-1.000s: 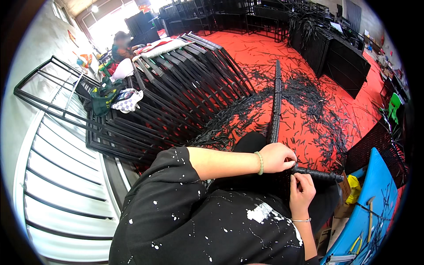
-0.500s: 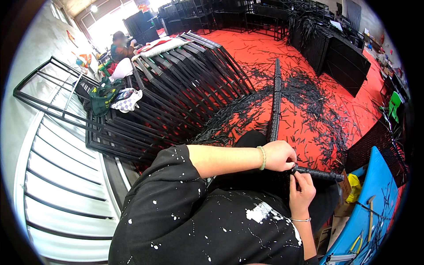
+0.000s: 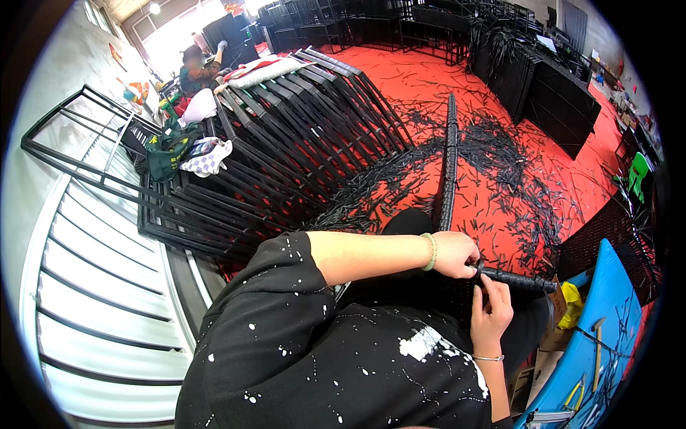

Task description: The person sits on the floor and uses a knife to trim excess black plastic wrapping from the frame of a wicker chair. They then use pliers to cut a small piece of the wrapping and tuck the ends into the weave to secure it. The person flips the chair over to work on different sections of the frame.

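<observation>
Head view is showing the black wrapped bar (image 3: 520, 278) left of the blue desk (image 3: 613, 293), its long axis running crosswise, pointing deskward. The left hand (image 3: 454, 255) is pinching the end farther from the desk; the right hand (image 3: 491, 314), nearer the desk, is touching the bar, its grip remaining unclear.

- The work piece (image 3: 449, 150) was black, and it had two visible bars, both covered with dark, slightly shiny strip, whose turns made small ridges across.
- The long bar (image 3: 447, 186) extended far forward, seen against the red floor (image 3: 393, 75), and it looked thinner toward its far end.
- The short bar (image 3: 520, 279) went to the right and sloped a little downward in the view.
- At its left end, a small black loop (image 3: 480, 264) stuck out; its exact form was too small to tell.
- Where the bars could meet was hidden.
</observation>
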Tool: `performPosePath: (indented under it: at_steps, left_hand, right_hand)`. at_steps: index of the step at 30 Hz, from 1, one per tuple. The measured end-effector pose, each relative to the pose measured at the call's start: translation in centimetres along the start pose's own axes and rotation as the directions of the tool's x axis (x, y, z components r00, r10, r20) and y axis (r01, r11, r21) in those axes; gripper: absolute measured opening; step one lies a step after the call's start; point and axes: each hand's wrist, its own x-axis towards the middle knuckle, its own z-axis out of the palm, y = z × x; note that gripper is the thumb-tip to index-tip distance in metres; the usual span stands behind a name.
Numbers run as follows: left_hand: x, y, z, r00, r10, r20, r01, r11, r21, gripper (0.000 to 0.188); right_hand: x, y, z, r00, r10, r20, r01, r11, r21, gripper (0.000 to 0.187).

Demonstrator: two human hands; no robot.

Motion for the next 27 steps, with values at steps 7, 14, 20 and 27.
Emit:
performPosePath:
  at_steps: [7, 14, 20, 27]
  left_hand:
    - [0.0, 2.8, 0.5, 0.995, -0.096, -0.017, 0.096, 0.946, 0.31, 0.024]
    - [-1.1, 1.9, 1.7, 0.992, 0.038, -0.124, 0.004, 0.945, 0.327, 0.022]
    - [-2.0, 0.0, 3.0, 0.942, 0.245, -0.228, -0.173, 0.939, 0.296, 0.023]
    - [-1.9, 0.2, 1.8, 0.978, 0.169, -0.121, -0.13, 0.951, 0.28, 0.025]
  right_hand:
    - [-0.2, 0.1, -0.1, 1.0, 0.002, -0.004, -0.002, 1.0, 0.008, 0.023]
    - [0.1, -0.4, -0.1, 1.0, -0.028, -0.013, 0.028, 1.0, 0.013, 0.024]
    - [1.4, -1.2, -0.3, 0.975, -0.212, -0.06, 0.204, 0.972, -0.118, 0.035]
    - [3.4, -1.0, 0.6, 0.969, -0.244, 0.047, 0.246, 0.967, -0.065, 0.045]
